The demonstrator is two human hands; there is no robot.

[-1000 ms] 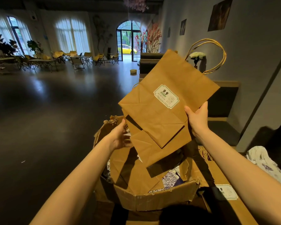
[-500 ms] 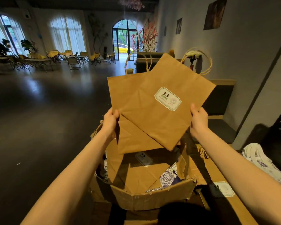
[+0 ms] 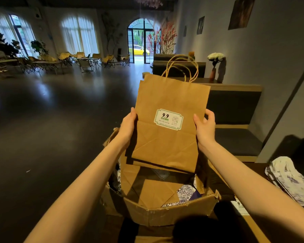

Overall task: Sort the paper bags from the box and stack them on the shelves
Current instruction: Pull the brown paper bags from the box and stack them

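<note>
Both arms are stretched forward; the left hand (image 3: 128, 125) and right hand (image 3: 204, 128) are raised, thumbs up, fingers curled.

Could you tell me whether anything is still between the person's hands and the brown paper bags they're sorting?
Nothing visible: the left hand and right hand already hold the brown paper bags by their side edges, upright above the cardboard box. No shelves are identifiable here.

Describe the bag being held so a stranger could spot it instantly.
Start at the torn cardboard box in the foreground. Above it, the left hand and right hand hold a flat brown paper bag upright, handles up. Only its white label faces the camera in full.
</note>
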